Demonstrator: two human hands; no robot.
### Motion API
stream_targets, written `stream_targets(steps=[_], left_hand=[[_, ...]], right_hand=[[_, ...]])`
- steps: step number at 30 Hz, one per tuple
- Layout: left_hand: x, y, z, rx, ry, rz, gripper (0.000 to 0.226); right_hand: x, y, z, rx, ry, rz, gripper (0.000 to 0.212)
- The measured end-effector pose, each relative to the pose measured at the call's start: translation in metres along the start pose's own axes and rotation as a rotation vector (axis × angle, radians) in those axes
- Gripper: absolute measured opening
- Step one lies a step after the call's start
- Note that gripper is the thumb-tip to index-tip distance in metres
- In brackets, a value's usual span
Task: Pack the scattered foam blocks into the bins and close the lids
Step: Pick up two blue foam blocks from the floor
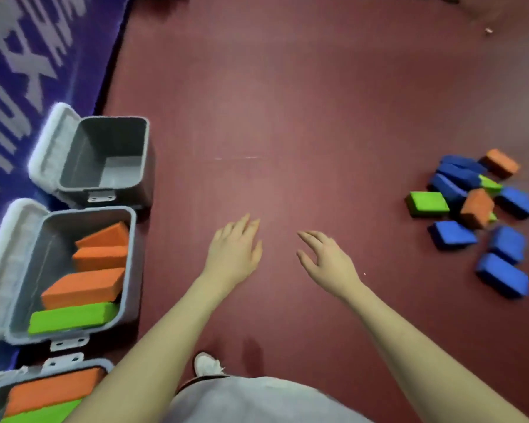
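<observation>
Three grey bins stand along the left with lids open. The far bin [74, 181] holds nothing. The middle bin [130, 270] holds three orange blocks and a green block [71, 317]. The near bin [0, 389] holds an orange and a green block. A heap of scattered foam blocks lies on the floor at the right: several blue blocks [501, 274], a green block [428, 203], and orange blocks [477, 207]. My left hand [235, 248] and my right hand [327, 257] hover empty over the floor between bins and heap, fingers spread.
A dark red floor [287, 117] spreads across the middle. A blue mat with white lettering [28, 56] lies behind the bins at the left. My white shoe [206, 364] and grey clothing show at the bottom.
</observation>
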State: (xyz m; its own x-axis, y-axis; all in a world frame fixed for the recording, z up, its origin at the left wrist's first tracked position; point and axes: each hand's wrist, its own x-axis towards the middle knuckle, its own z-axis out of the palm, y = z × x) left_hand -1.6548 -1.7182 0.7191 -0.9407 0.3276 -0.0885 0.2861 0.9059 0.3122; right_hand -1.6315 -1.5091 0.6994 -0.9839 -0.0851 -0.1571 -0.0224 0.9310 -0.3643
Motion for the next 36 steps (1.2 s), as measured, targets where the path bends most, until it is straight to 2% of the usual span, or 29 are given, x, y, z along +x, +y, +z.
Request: stream_targets(steps=[4, 10, 14, 19, 27, 36], left_hand=[[0.020, 0.117, 0.036, -0.007, -0.088, 0.240, 0.047], [0.027, 0.299, 0.092, -0.041, -0.136, 0.473, 0.049], [0.024, 0.397, 0.123, -0.039, -0.193, 0.639, 0.052], [0.030, 0.490, 0.149, 0.002, -0.246, 0.841, 0.054], [0.106, 0.615, 0.185, 0.023, -0.256, 0.967, 0.052], [0.252, 0.766, 0.198, 0.023, -0.264, 1.048, 0.053]], right_hand=[[-0.074, 0.098, -0.027, 0.033, 0.076, 0.196, 0.048], [-0.193, 0.232, -0.063, 0.086, 0.205, 0.496, 0.046], [-0.260, 0.294, -0.082, 0.122, 0.314, 0.679, 0.047], [-0.314, 0.354, -0.100, 0.158, 0.380, 0.854, 0.048], [-0.326, 0.460, -0.144, 0.171, 0.445, 0.994, 0.048], [-0.256, 0.617, -0.241, 0.183, 0.531, 1.075, 0.049]])
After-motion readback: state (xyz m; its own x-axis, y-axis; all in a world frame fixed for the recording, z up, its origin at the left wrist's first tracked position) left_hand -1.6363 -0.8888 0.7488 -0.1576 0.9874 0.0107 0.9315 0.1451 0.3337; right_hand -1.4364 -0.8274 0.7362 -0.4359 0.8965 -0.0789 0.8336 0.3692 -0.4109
